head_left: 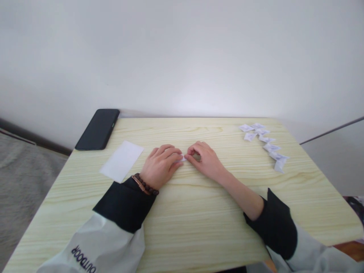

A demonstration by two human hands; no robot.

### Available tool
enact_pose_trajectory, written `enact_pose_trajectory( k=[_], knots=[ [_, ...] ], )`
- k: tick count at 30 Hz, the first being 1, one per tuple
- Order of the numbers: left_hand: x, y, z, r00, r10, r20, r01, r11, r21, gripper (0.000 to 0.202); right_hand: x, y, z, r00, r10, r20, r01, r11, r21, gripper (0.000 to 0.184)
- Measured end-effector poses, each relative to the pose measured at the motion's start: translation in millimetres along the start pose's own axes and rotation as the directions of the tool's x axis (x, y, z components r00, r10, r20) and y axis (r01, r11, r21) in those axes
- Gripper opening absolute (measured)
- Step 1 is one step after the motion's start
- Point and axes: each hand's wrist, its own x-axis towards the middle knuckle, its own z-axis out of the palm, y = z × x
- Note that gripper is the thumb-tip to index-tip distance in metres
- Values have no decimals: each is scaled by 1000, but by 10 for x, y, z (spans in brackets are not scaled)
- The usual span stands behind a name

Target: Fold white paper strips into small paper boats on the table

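Near the centre of the frame, the person's left hand (162, 163) grasps the paper (184, 158) between thumb and fingers while the right hand (203, 159) pinches its right tip, folded pieces (270, 147) lying at right, a sheet (123, 161) at left.

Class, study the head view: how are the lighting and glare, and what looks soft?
Head view: soft light, bright patch on the wall behind the table; no harsh glare on the black device; sleeve lettering legible; folded pieces at right slightly soft, creases unclear; paper between left hand and right hand too small to judge.
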Motion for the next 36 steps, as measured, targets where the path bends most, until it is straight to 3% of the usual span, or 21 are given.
enact_pose_trajectory(
  k=[5, 11, 18, 26, 31, 36],
  knots=[
    [5, -8, 0, 999, 31, -21, -31, 1000, -6, 15, -18, -22, -52, 997, -68, 36, 68, 998, 3, 3],
    [-1, -29, 38, 993, 29, -118, -30, 999, -10, 17, -34, -18, -66, 985, -155, 72, 155, 988, 13, 12],
    [-3, -19, 23, 980, 52, -191, -77, 989, -123, 10, -67, -24, -60, 981, -195, -6, 195, 978, 77, 18],
    [17, 19, -26, 961, 110, -255, -122, 992, -34, 8, -79, -58, -71, 963, -269, -19, 269, 963, 16, 16],
    [9, 17, 4, 966, -34, -258, -4, 989, -146, 13, -66, -60, -39, 985, -156, -71, 163, 981, 109, 18],
    [-16, 42, -18, 958, -233, -167, 180, 943, -279, 20, -55, -72, -43, 993, -72, -92, 86, 983, 163, 22]
  ],
)
